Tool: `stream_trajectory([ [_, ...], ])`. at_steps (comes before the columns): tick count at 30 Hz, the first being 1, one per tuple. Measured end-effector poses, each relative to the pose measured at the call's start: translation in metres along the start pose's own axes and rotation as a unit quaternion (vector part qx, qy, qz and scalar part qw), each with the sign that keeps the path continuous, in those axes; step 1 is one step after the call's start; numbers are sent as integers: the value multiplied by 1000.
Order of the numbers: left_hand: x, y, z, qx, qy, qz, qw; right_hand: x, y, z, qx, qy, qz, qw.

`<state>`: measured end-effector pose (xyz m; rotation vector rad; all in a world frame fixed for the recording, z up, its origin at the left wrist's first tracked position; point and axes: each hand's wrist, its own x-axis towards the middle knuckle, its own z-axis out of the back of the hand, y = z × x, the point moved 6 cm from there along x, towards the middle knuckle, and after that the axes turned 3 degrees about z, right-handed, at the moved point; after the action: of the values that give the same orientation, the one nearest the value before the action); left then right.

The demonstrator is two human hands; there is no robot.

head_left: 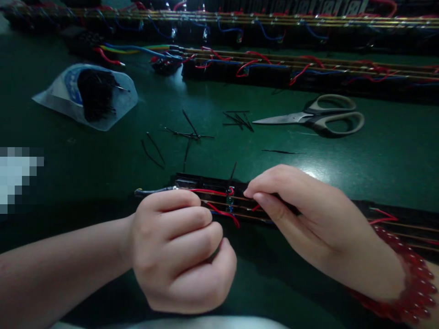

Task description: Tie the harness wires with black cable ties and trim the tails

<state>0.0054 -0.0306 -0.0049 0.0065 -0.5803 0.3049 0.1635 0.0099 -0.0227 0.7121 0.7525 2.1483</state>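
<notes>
A long black strip (192, 182) with brass rods and red and blue wires lies across the green table. Curled into a fist over its left part is my left hand (181, 251); whatever its fingers hold is hidden. My right hand (308, 224) is at the strip's upper edge, thumb and index finger nearly together in a pinch, and I cannot make out anything between them. Between the two hands, a thin black tie (233, 170) sticks up from the strip beside a red wire (212, 191).
Scissors (308, 118) lie beyond my right hand, with several loose black ties (238, 119) left of them. A plastic bag (120, 103) of black ties sits at the upper left. More wired strips (274, 64) run along the back.
</notes>
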Motion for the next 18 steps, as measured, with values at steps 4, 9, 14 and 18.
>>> stream_trajectory([
  [4, -5, -2, -2, 0, -11, -1, 1000, -2, -1, 1, 0, -14, -15, 1000],
  [9, -6, -6, -8, -15, -2, -4, 1000, 1, 1, 1, -3, -12, -17, 1000],
  [14, -3, -3, -8, -20, -1, -21, 1000, 1, -1, 2, 1, -17, -35, 999],
  [18, -3, -1, -9, -17, 3, -19, 1000, -1, 3, -4, -21, 16, 27, 999],
])
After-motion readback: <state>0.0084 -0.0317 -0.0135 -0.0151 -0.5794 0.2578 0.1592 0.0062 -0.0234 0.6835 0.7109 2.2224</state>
